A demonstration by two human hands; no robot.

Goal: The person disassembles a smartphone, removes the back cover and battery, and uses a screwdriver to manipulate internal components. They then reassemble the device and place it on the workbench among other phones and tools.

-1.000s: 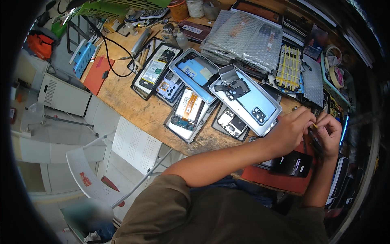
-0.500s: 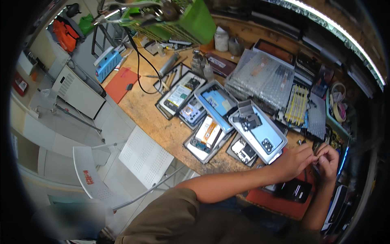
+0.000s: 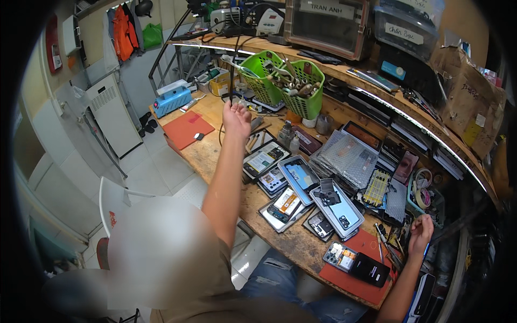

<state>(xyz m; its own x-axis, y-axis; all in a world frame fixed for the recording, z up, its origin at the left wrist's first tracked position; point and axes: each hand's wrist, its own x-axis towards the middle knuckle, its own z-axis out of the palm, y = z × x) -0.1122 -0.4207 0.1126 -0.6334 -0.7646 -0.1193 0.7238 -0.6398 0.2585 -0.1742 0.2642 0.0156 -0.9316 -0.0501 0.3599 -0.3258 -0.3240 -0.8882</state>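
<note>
My left hand (image 3: 237, 119) is raised over the far left part of the bench, its fingers closed round a hanging black cable (image 3: 231, 89) beside the green baskets. My right hand (image 3: 421, 234) hovers by the right edge of the red mat (image 3: 344, 279), fingers loosely bent and nothing visible in them. On that mat lies an opened phone: its inner frame (image 3: 340, 255) with exposed parts, and beside it a black screen (image 3: 370, 269) with small lit marks. Tweezers and slim hand tools (image 3: 389, 248) lie between the mat and my right hand.
Several dismantled phones (image 3: 284, 207) and pale blue phone shells (image 3: 340, 211) cover the bench middle. Bubble-wrapped packs (image 3: 347, 159) lie behind. Green baskets of tools (image 3: 302, 97) hang from the shelf. A blue device (image 3: 172, 98) stands far left; a white chair (image 3: 110, 202) is beside the bench.
My hands, together over the mat's right side before, are now apart. My left has gone up and left to the cable; my right has dropped slightly. The view has tilted up.
</note>
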